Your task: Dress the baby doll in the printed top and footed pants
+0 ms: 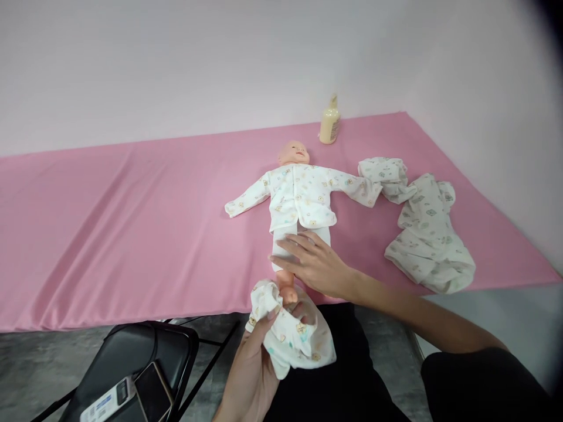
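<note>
A baby doll [294,153] lies on its back on the pink-covered table, wearing a white printed jacket [303,196] and something white around its hips and thighs. My left hand [257,363] grips bunched white printed baby pants [303,343] below the table's front edge, thumb on the fabric's upper rim. One doll foot [288,293] shows at the opening of that cloth. Across the doll's legs rests my right hand [314,261], fingers extended and a little apart over the white leg area. The doll's other foot is hidden.
Crumpled white printed baby clothes [431,240] lie right of the doll, touching its sleeve. A cream pump bottle [329,123] stands near the wall. On the pink cloth [132,234], folds run at left. A black folding chair [167,346] below holds a phone [153,392] and a white device [108,404].
</note>
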